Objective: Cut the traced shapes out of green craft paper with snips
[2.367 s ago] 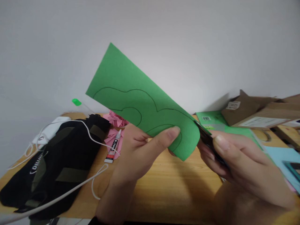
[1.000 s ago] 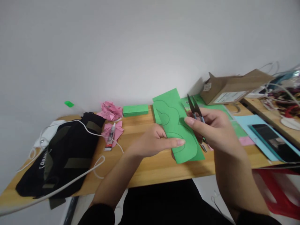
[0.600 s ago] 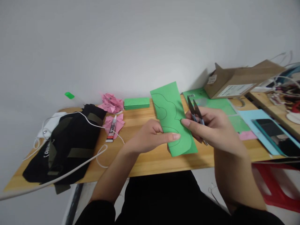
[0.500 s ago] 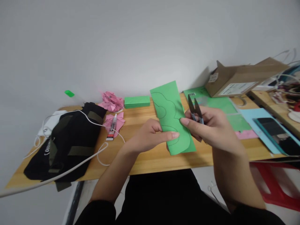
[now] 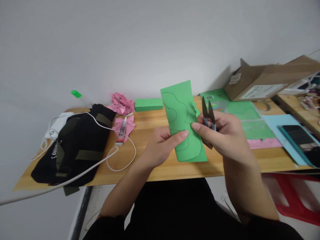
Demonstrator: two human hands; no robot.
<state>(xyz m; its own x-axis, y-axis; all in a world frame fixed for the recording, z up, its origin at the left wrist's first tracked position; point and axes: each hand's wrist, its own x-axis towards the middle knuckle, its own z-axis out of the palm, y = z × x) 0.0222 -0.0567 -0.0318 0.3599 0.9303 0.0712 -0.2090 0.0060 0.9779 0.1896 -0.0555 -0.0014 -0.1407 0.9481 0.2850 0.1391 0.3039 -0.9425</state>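
My left hand (image 5: 165,143) grips the lower left part of a folded green paper (image 5: 178,113), thumb on its front face. Curved dark outlines are drawn on that face. The paper is held up, slightly tilted, above the wooden table (image 5: 150,170). My right hand (image 5: 220,131) has its thumb and fingers on the paper's right edge. That same hand also holds a pair of scissors (image 5: 208,111), its blades spread apart and pointing up, away from the paper. The scissors' handles are mostly hidden by the fingers.
Pink paper scraps (image 5: 122,103), a glue tube (image 5: 121,133) and a stack of green paper (image 5: 148,104) lie left and behind. A black bag (image 5: 77,150) and white cable (image 5: 92,170) are farther left. A cardboard box (image 5: 262,81), blue sheet (image 5: 277,125) and phone (image 5: 297,136) stand right.
The left thumb has shifted slightly up on the paper, and its lower end lies flatter. The view has moved a little. Both hands keep their holds.
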